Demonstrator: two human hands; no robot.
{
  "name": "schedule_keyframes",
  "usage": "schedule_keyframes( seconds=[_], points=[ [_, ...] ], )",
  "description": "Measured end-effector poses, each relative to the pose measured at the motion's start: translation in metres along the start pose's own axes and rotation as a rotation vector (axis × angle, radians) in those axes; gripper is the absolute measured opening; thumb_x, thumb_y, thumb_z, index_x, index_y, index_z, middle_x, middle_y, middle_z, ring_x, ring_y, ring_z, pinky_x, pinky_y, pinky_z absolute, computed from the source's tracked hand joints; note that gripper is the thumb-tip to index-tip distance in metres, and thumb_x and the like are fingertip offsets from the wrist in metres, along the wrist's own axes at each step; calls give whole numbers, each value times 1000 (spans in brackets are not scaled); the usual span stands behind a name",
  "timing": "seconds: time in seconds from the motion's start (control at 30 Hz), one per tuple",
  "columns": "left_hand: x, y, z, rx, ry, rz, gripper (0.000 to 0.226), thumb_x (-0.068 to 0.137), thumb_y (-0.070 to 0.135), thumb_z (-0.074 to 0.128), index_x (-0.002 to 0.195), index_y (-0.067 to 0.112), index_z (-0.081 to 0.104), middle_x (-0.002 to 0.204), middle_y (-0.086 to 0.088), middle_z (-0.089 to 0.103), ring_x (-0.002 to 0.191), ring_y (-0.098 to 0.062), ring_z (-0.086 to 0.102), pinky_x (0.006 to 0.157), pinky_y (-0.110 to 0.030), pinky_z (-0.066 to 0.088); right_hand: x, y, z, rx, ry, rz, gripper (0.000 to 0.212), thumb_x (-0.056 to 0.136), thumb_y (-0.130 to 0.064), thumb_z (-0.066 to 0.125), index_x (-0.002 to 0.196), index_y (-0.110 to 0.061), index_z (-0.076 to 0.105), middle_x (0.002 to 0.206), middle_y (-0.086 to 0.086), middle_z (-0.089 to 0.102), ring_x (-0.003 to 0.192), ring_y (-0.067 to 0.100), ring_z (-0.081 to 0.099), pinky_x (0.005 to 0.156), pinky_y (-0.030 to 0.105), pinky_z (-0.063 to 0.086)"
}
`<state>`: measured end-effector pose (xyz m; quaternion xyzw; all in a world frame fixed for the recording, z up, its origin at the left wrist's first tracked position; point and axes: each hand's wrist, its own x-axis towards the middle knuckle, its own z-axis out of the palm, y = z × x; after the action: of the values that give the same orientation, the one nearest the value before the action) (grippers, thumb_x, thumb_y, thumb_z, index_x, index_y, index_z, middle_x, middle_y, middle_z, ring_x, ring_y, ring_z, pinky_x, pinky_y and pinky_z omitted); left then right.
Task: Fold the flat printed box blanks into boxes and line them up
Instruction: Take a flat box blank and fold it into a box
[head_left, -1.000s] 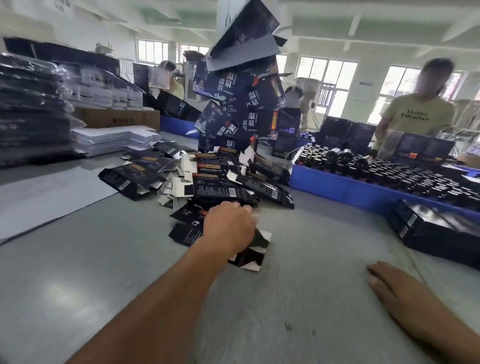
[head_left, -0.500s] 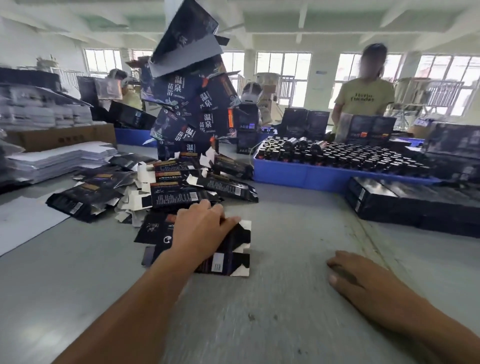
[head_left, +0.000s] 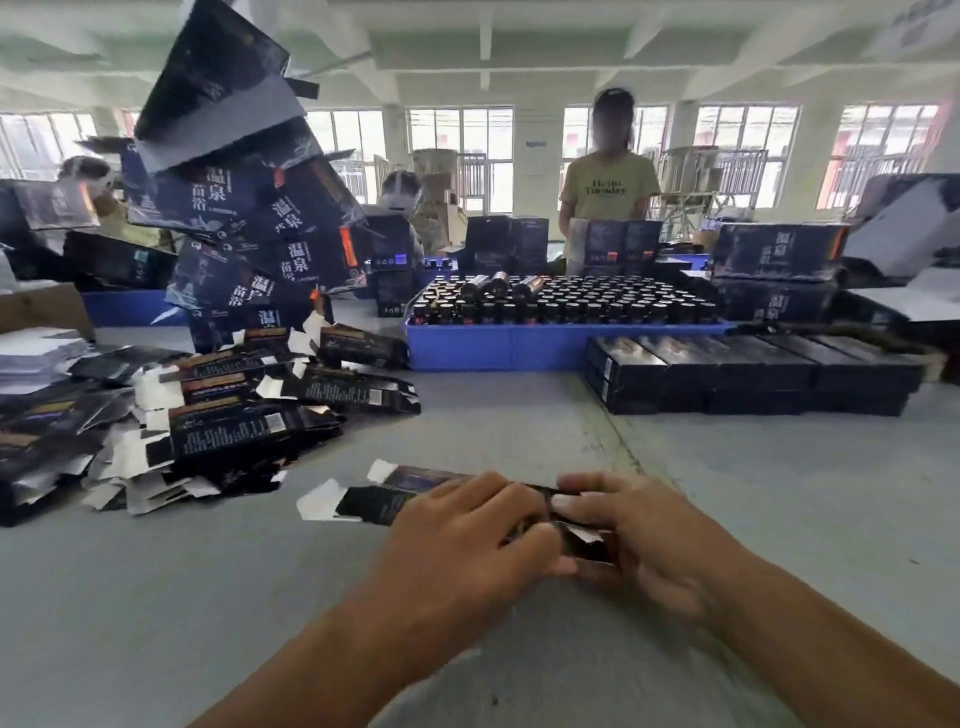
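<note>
Blank (head_left: 382, 501) of dark printed card lies on the grey table (head_left: 156, 597), near centre, its left end poking out past both hands. The left hand (head_left: 467, 540) grips its middle with curled fingers; the right hand (head_left: 631, 535) pinches its right end. Both forearms reach in from the near edge, converging. Loose blanks (head_left: 228, 415) are heaped far left.

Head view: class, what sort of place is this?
Most likely a packaging workshop: a heap of flat box blanks, a blue tray full of dark bottles, and finished boxes lined up on the worktable.
</note>
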<state>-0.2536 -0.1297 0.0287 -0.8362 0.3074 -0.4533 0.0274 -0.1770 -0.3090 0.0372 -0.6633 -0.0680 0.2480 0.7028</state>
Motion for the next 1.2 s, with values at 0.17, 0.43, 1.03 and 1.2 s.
schedule_keyframes(
  seconds=[0.17, 0.43, 1.03, 1.2],
  points=[
    [-4, -1, 1, 27, -441, -298, 93, 81, 86, 36, 155, 32, 17, 165, -14, 20, 149, -29, 27, 121, -44, 23, -5, -3, -4, -114, 20, -207, 48, 87, 3, 71, 124, -26, 59, 101, 15, 76, 90, 33, 75, 75, 50, 61],
    [-13, -13, -1, -59, -493, -441, 128, 62, 102, 35, 158, 30, -9, 154, 4, 30, 141, -16, 29, 119, -33, 11, -8, 2, 3, -197, -4, -312, 39, 93, -32, 69, 129, -40, 54, 102, 1, 78, 92, 23, 76, 79, 44, 63],
    [-6, -18, -8, 109, -227, -377, 103, 73, 91, 41, 140, 12, 43, 129, -3, 61, 112, -24, 60, 97, -41, 42, -28, -8, 15, -353, -20, -474, 24, 97, -16, 64, 116, -29, 65, 95, -7, 78, 86, 12, 76, 64, 24, 59],
    [-5, -20, -12, 87, -200, -284, 86, 87, 84, 34, 154, 29, 29, 127, -9, 57, 109, -28, 59, 89, -48, 48, -28, -8, 17, -409, 17, -533, 39, 100, -8, 59, 122, -39, 59, 96, -4, 77, 82, 13, 76, 60, 24, 58]
  ],
)
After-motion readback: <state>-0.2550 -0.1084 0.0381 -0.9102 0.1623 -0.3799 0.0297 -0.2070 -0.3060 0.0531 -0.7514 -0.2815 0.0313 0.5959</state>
